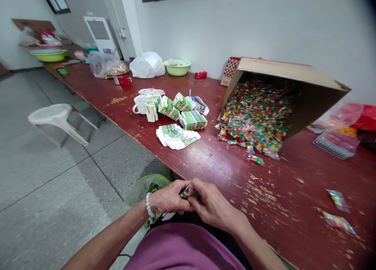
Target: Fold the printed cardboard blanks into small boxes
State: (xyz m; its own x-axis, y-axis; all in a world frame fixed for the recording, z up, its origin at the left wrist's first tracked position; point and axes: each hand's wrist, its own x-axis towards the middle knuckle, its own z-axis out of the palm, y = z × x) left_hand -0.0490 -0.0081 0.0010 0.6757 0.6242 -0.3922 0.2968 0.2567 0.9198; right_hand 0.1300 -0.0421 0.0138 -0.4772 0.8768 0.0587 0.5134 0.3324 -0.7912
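Observation:
My left hand [168, 200] and my right hand [212, 204] meet at the near edge of the red-brown table [205, 160], above my lap. Both pinch a small colourful packet [185, 191] between fingertips; only a sliver of it shows. A white bead bracelet circles my left wrist. Ahead lies a fanned stack of flat printed cartons [177, 136], with several folded green-and-white boxes [192, 119] behind it. A cardboard box [282, 94] tipped on its side spills a heap of small sweet packets [254, 121] onto the table.
A white mug [140, 104] stands left of the folded boxes. Loose packets [338, 199] lie at the right. Green bowls [177, 67], plastic bags and a red tape dispenser [200, 74] sit farther back. A white plastic stool [55, 117] stands on the floor, a green basin [147, 186] below the table edge.

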